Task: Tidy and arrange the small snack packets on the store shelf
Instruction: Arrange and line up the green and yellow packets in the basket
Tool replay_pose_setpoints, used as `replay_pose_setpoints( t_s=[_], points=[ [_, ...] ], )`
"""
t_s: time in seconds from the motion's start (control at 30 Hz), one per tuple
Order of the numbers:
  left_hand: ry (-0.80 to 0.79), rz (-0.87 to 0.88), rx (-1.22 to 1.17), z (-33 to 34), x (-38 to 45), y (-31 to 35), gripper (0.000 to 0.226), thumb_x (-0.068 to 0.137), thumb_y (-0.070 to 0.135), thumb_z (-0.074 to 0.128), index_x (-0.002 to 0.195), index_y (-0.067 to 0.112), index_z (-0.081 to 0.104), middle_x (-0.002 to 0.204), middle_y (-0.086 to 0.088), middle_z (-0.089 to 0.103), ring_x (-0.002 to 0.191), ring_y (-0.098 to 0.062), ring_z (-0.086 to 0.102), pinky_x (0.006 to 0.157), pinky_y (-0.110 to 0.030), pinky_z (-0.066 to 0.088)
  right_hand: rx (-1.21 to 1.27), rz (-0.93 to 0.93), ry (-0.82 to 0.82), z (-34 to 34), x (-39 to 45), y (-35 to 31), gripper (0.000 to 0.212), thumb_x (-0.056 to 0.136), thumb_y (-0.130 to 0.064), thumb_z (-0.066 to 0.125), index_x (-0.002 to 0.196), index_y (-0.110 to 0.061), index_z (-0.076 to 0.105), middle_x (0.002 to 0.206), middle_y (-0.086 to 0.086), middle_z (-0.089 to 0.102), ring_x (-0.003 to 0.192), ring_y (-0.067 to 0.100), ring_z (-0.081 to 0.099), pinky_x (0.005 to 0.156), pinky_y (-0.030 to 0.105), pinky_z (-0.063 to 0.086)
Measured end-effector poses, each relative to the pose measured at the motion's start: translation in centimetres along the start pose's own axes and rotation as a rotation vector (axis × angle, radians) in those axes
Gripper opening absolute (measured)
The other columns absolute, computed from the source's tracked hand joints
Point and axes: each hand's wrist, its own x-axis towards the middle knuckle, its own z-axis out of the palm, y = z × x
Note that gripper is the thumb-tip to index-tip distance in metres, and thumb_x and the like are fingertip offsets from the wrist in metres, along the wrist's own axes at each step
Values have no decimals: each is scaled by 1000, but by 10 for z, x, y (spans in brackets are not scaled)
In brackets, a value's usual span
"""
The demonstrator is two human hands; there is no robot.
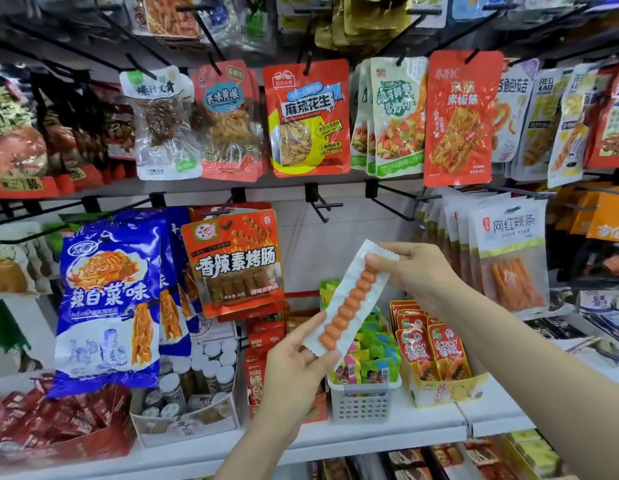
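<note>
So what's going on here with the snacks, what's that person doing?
A person is at a store snack display, holding one long white packet of orange snack pieces with both hands. The left hand grips its lower end and the right hand pinches its top end. It is held up in front of the shelf, above a small white basket of packets, not yet put down.

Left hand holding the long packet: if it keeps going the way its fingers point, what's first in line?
Probably the empty black peg hook on the bare back panel, past the long white packet that the left hand grips; depth unclear.
</note>
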Motion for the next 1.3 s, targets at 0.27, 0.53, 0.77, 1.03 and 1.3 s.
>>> replay_pose_setpoints(
  t_s=[0.27, 0.53, 0.77, 1.03, 1.3],
  points=[
    [-193, -237, -511, -7, 1, 6, 52, 92, 44, 57, 138, 19, 55, 135, -12, 61, 123, -35, 59, 94, -48, 54, 258, 35, -212, 2, 0, 2, 34, 81, -13, 73, 113, -4, 69, 98, 12, 75, 88, 21, 73, 73, 25, 57],
    [-198, -301, -557, -7, 10, 9, 35, 83, 6, 65, 118, 5, 67, 97, -12, 70, 75, -19, 66, 65, -28, 58, 331, 67, -488, -10, 2, 1, 25, 90, -19, 66, 114, -13, 68, 133, 13, 61, 116, 37, 62, 91, 50, 54],
    [113, 131, 276, -13, 22, -6, 38, 83, 2, 74, 114, 23, 69, 103, 15, 75, 99, -6, 70, 84, -25, 57, 21, 163, -395, -18, 7, -6, 34, 98, -36, 53, 129, -23, 60, 116, 15, 70, 101, 33, 70, 91, 42, 56],
    [215, 206, 626, -28, 67, -34, 31, 92, 19, 68, 118, 32, 59, 119, 5, 64, 103, -2, 61, 91, -20, 50, -701, -220, -81, -15, 18, -1, 11, 90, -18, 69, 98, -13, 75, 85, 1, 76, 63, 8, 72, 64, 12, 53],
    [-203, 176, 1104, -16, 93, -77, 63, 97, 52, 48, 151, 21, 33, 159, 3, 23, 147, -14, 17, 120, -25, 11, -905, -429, 237, -46, 30, 36, 15, 90, -17, 68, 102, -14, 76, 76, 9, 76, 61, 14, 69, 60, 34, 56]
  ],
)
